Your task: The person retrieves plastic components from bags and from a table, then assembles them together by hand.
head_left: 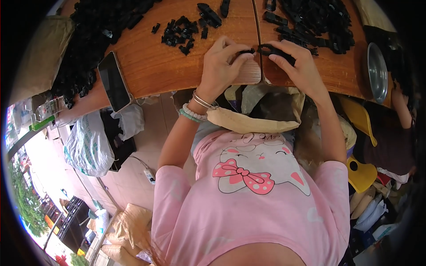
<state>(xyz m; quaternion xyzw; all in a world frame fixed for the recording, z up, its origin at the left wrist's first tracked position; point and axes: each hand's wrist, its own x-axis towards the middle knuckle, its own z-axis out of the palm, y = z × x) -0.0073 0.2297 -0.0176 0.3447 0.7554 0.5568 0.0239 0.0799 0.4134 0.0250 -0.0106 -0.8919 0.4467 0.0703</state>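
L hand (221, 66): thumb + index pinched on small black pc (246, 51), over bench (155, 71) near front edge. R hand (298, 62): fingers part-curled, hold longer black pc (279, 52), just beside. Loose black bits (179, 33) fwd-left; phone (115, 82) farther L; metal bowl (377, 73) far R.

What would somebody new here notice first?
Probably the pink T-shirt with its cartoon cat print, big in the lower middle. Above it, at the wooden table's near edge, the left hand pinches a small black plastic part and the right hand holds a longer black piece. Next comes the heap of black parts at upper left.
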